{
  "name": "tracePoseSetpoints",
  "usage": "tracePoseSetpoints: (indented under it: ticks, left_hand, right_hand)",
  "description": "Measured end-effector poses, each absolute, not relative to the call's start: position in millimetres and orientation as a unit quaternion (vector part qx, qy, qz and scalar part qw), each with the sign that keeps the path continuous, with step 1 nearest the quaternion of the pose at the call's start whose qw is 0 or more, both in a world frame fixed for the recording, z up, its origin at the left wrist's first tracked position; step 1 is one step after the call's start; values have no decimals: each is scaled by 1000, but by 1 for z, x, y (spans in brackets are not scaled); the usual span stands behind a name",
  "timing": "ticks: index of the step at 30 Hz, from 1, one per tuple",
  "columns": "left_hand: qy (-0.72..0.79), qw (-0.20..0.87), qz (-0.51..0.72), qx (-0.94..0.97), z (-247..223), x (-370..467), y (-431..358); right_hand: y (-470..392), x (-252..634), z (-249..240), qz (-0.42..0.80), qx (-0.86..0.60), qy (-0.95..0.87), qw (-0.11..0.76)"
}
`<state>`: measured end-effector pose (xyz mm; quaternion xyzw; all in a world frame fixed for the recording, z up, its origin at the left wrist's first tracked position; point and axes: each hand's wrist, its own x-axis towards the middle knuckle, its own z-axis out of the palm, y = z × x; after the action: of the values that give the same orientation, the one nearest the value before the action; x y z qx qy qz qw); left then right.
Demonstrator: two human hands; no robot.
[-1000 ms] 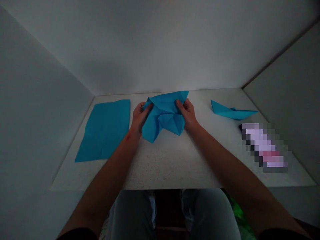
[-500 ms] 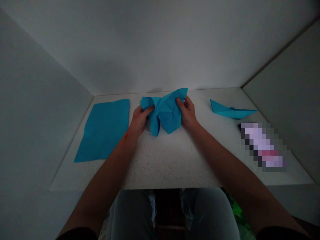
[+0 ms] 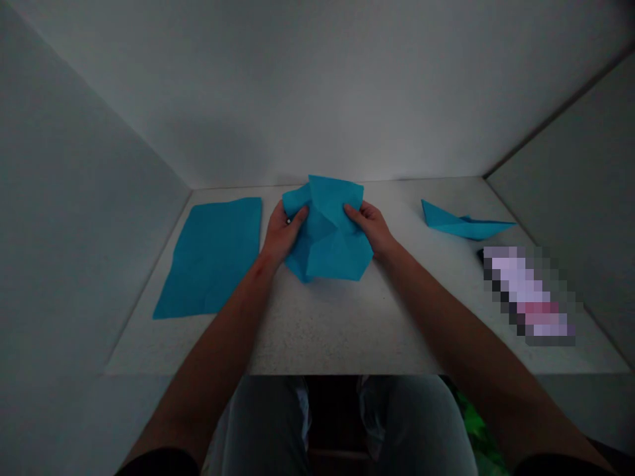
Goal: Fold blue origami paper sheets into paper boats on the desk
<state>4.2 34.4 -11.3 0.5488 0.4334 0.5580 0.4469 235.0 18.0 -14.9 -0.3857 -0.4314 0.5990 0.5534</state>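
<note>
A creased blue sheet of paper (image 3: 335, 241) is held up above the middle of the table, partly opened out, with fold lines crossing it. My left hand (image 3: 284, 231) pinches its left side, thumb in front and fingers behind. On the opposite side my right hand (image 3: 372, 225) grips the same paper, its thumb pressed on the front face. The fingers behind the sheet are partly hidden. To the left lies a flat blue sheet (image 3: 213, 258), lightly wrinkled. A folded blue paper boat (image 3: 464, 228) rests at the right.
The white table (image 3: 342, 337) meets walls at the back and both sides. A pixelated, phone-like object (image 3: 526, 291) lies near the right edge, in front of the boat. Below the front edge are my legs (image 3: 417, 423) and something green (image 3: 473, 423).
The paper between my hands has gone from a crumpled, gathered shape to a wider, flatter one. Both hands keep hold of it. The view has shifted slightly.
</note>
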Motion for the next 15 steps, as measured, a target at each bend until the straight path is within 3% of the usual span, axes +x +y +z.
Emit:
tracePoseSetpoints:
  ticks: [4,15]
  left_hand:
    - [404,495,540,548,-13,9,34]
    - [487,420,612,460,-21,-16,51]
  right_hand:
    - [13,230,-13,630,-356,-442,529]
    - [25,262,-15,570,-424,-412,571]
